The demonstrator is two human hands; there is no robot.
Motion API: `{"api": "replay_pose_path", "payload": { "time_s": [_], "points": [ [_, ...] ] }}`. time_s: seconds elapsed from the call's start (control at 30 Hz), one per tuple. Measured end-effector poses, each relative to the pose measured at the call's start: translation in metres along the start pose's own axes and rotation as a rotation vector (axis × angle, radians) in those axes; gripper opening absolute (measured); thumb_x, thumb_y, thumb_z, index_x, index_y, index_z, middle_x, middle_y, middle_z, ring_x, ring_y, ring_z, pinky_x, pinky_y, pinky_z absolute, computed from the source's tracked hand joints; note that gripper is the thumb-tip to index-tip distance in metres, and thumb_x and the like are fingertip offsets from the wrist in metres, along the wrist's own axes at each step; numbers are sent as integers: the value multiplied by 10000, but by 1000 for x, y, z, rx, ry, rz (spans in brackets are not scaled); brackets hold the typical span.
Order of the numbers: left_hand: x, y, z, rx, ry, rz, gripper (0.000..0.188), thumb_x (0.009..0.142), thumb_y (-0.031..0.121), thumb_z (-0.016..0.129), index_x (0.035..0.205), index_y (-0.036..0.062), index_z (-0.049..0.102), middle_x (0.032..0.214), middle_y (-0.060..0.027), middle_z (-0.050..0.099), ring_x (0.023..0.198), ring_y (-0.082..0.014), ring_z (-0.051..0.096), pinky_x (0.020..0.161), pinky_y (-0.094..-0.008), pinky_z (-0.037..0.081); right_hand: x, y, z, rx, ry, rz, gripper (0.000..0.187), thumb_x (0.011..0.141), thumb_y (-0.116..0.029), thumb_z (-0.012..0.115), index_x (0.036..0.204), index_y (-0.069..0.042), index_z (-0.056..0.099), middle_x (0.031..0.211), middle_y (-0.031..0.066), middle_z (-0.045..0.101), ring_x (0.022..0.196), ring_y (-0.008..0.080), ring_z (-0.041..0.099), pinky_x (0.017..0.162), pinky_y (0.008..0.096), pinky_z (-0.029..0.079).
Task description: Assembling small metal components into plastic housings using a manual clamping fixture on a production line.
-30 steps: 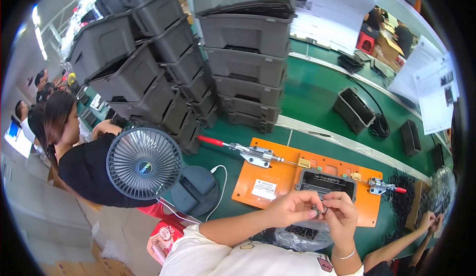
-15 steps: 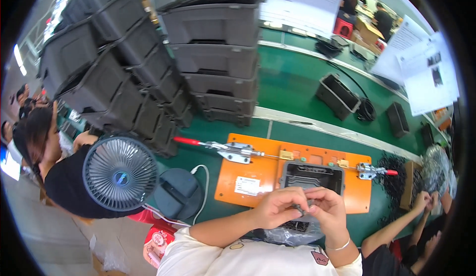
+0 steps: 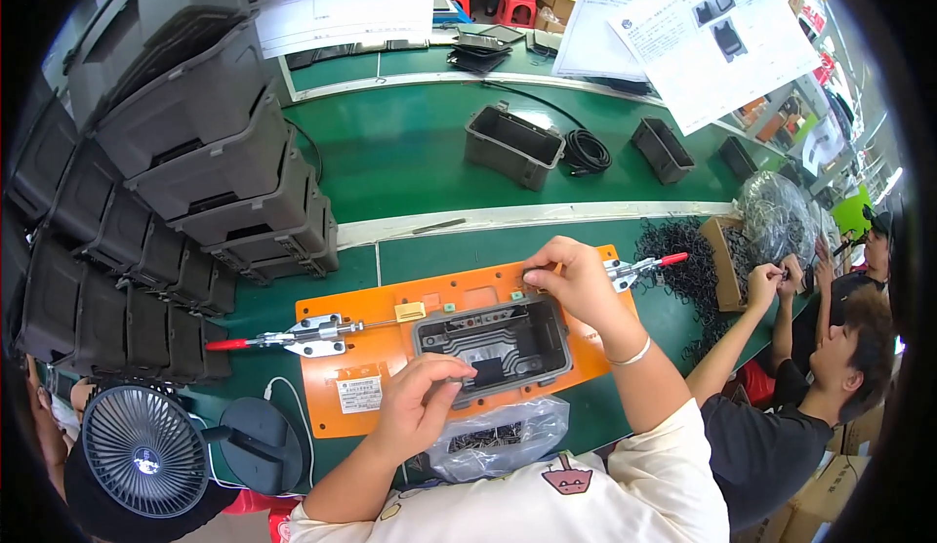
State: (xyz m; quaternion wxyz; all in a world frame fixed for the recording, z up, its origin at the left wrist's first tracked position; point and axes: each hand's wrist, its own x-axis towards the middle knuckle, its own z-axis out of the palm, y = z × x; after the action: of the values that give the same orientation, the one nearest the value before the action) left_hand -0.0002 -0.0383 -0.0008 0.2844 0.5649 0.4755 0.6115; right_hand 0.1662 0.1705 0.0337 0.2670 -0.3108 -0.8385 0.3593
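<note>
Left hand [image 3: 414, 404] and right hand [image 3: 586, 287] have parted, both half-curled, any pinch impossible to tell; beneath them spreads a green bench [image 3: 429, 262], stacked bins [image 3: 200, 104] to their left, grey housing [image 3: 532, 336] between them

A dark grey rectangular box [image 3: 527, 350], its open side facing up, rests on an orange plate [image 3: 369, 356].

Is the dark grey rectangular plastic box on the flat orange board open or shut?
Open: the box on the orange board has no lid over it, so its ridged inside shows.
</note>
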Motion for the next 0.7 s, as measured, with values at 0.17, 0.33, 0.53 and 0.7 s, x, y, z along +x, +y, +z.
{"api": "replay_pose_path", "payload": {
  "time_s": [0.17, 0.33, 0.53, 0.7],
  "points": [
    [4, 7, 0, 190, -68, 20, 161, 893, -21, 537, 1046, -10, 588, 914, -120, 622, 839, -199, 620, 734, -285, 488, 5, 1, 2, 124, -75, 155, 116, 730, 32, 718, 839, -4, 697, 769, 92, 589, 755, 210, 598, 678, 302, 477],
    [1, 5, 3, 190, -9, -46, 229, 870, -31, 579, 1096, 6, 574, 896, -105, 616, 816, -186, 611, 708, -270, 478, 12, 8, -3, -169, -174, 28, 126, 738, 35, 713, 854, -5, 689, 784, 87, 565, 731, 212, 574, 683, 321, 486],
    [-8, 1, 7, -368, 180, -155, 223, 883, -63, 585, 1059, 7, 466, 983, -115, 610, 896, -155, 616, 818, -263, 491, -11, 2, 6, -105, 9, -6, 301, 758, -45, 718, 1038, -39, 606, 1001, 125, 535, 810, 229, 567, 698, 333, 460],
    [29, 22, -38, 202, 161, -123, 198, 831, -47, 613, 1025, -27, 645, 903, -94, 624, 847, -169, 598, 748, -261, 468, -54, -38, 16, -320, 171, -314, 298, 708, -129, 743, 966, -70, 605, 983, 96, 571, 877, 281, 542, 753, 387, 394]
  ]
}}
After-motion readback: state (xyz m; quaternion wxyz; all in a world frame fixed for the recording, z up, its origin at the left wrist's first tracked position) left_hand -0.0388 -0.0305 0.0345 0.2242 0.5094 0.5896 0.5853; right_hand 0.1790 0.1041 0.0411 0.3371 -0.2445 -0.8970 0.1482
